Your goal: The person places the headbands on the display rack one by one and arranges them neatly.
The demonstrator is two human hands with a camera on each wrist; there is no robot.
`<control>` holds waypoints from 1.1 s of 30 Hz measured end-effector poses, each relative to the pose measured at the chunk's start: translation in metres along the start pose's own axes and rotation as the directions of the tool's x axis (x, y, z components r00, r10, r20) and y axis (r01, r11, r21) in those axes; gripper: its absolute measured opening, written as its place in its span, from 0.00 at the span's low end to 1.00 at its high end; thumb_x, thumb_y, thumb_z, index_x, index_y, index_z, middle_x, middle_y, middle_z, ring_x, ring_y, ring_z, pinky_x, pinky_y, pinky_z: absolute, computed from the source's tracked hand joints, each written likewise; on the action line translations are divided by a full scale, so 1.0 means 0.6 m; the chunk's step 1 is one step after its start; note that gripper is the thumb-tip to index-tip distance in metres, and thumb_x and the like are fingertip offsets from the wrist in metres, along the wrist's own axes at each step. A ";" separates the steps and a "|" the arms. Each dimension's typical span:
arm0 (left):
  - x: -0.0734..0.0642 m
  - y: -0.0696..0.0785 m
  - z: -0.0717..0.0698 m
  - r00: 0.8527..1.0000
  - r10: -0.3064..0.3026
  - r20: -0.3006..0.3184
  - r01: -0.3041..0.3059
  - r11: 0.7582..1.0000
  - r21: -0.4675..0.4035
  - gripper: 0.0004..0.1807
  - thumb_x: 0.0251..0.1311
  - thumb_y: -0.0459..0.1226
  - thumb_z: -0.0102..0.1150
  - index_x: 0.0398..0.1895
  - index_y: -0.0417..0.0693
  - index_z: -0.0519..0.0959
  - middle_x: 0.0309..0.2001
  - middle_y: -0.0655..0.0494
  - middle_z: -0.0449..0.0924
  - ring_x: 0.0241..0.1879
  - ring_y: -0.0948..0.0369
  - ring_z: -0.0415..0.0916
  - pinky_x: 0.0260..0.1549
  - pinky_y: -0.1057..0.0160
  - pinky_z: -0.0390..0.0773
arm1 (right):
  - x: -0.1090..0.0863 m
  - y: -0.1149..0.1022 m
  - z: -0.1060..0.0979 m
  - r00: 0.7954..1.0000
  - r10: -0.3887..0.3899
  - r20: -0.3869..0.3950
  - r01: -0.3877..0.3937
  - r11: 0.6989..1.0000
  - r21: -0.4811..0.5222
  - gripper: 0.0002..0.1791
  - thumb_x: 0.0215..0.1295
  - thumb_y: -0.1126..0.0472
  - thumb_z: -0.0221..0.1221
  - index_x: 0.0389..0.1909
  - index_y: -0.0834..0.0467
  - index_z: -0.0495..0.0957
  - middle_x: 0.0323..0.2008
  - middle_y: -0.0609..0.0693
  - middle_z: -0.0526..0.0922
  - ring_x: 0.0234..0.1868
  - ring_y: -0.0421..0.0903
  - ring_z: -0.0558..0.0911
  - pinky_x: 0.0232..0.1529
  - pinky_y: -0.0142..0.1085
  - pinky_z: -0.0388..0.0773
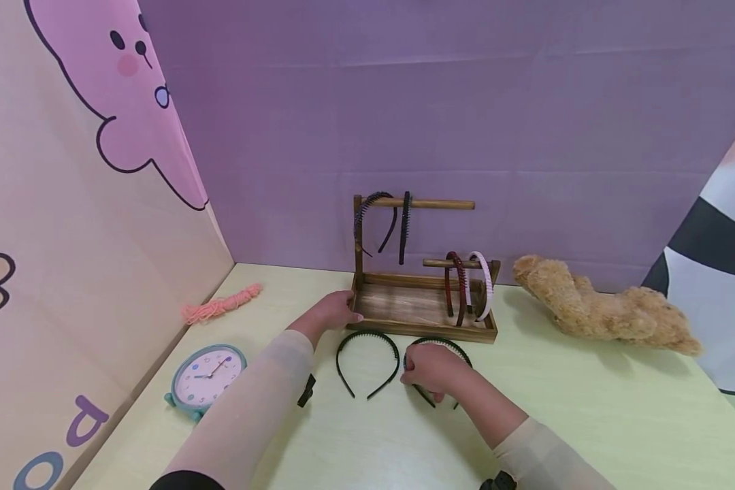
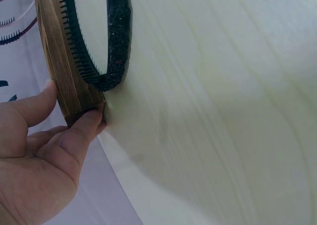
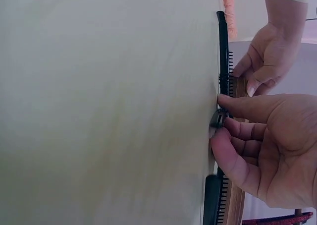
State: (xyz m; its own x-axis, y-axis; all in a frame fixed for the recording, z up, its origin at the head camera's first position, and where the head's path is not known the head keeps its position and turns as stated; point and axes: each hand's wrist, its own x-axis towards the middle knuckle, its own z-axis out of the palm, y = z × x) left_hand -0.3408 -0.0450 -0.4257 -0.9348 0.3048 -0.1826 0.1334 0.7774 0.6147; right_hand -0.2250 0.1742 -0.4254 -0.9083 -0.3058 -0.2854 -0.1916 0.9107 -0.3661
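Observation:
My left hand (image 1: 331, 314) grips the front left corner of a brown wooden rack (image 1: 416, 329) with a tray base and two bars. In the left wrist view, its thumb and fingers lie on opposite sides of that corner. One black toothed headband (image 1: 367, 333) lies on the table in front of the rack. Right of it, my right hand (image 1: 436, 369) pinches a second black headband (image 1: 456, 348), partly hidden behind the hand and still low at the table. The right wrist view shows thumb and fingertips closed on its dark band (image 3: 218, 118).
Two dark headbands (image 1: 406, 228) hang from the upper bar; a dark red headband (image 1: 461, 292) and a pink headband (image 1: 487, 286) hang from the lower one. A clock (image 1: 209, 376) and pink yarn (image 1: 220, 305) lie left, a furry tan object (image 1: 612, 316) right. Purple backdrop stands behind.

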 end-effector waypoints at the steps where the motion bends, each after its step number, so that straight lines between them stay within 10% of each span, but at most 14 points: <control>1: 0.000 0.000 0.000 1.000 0.000 -0.001 0.000 1.000 -0.002 0.38 0.67 0.43 0.59 0.76 0.41 0.56 0.73 0.42 0.61 0.73 0.47 0.57 0.71 0.50 0.61 | -0.001 0.000 0.000 1.000 0.000 -0.001 0.000 1.000 -0.006 0.11 0.66 0.53 0.63 0.27 0.52 0.73 0.15 0.50 0.77 0.13 0.48 0.80 0.37 0.38 0.79; 13: -0.004 0.003 -0.001 1.000 -0.017 0.005 0.017 1.000 -0.016 0.39 0.67 0.43 0.60 0.76 0.41 0.56 0.73 0.43 0.60 0.73 0.47 0.57 0.71 0.49 0.61 | -0.033 -0.006 -0.024 0.999 -0.035 -0.015 0.035 0.999 -0.027 0.09 0.67 0.56 0.62 0.28 0.50 0.73 0.17 0.47 0.77 0.13 0.46 0.78 0.31 0.36 0.76; 33: -0.005 0.004 -0.001 1.000 -0.010 0.006 0.011 1.000 -0.024 0.38 0.67 0.42 0.59 0.76 0.41 0.56 0.74 0.42 0.59 0.73 0.46 0.56 0.71 0.49 0.60 | -0.115 -0.028 -0.130 0.987 -0.097 -0.128 0.124 0.967 0.224 0.05 0.70 0.57 0.59 0.40 0.54 0.75 0.32 0.52 0.79 0.28 0.45 0.82 0.31 0.35 0.81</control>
State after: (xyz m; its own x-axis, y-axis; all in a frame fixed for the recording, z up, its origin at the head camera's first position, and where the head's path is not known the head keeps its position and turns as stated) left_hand -0.3380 -0.0444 -0.4236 -0.9340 0.3001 -0.1939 0.1154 0.7670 0.6312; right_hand -0.1879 0.2017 -0.3302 -0.9256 -0.3544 -0.1328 -0.2146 0.7804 -0.5873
